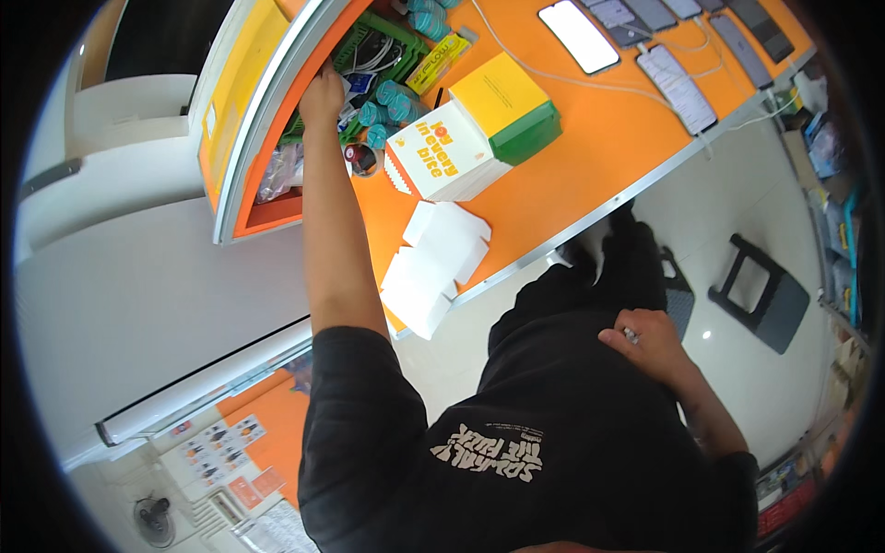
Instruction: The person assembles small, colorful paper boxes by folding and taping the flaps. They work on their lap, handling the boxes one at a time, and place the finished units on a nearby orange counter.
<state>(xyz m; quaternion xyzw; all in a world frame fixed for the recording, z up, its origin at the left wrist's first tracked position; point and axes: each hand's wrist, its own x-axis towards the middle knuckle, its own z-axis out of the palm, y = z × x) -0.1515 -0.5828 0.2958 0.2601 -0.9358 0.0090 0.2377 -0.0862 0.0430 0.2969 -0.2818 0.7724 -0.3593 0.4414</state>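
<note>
My left arm stretches forward to the far left, and my left hand (323,95) reaches in beside the cluttered inside of the counter's framed corner. Its fingers are mostly hidden, so I cannot tell what they touch. Closest to it are a green plastic basket (398,53) with coiled cables and several teal cylindrical things (403,100). My right hand (648,343) rests against my dark clothing, fingers curled round something small and pale that I cannot make out. A white-and-yellow carton (444,152) with a green side stands on the orange counter. Before it lies an unfolded white carton (433,263).
Several phones with charging cables, one with a lit white screen (579,37), lie at the far right of the orange counter (590,138). A yellow packet (439,63) lies by the basket. A black stand (761,293) is on the pale floor to the right.
</note>
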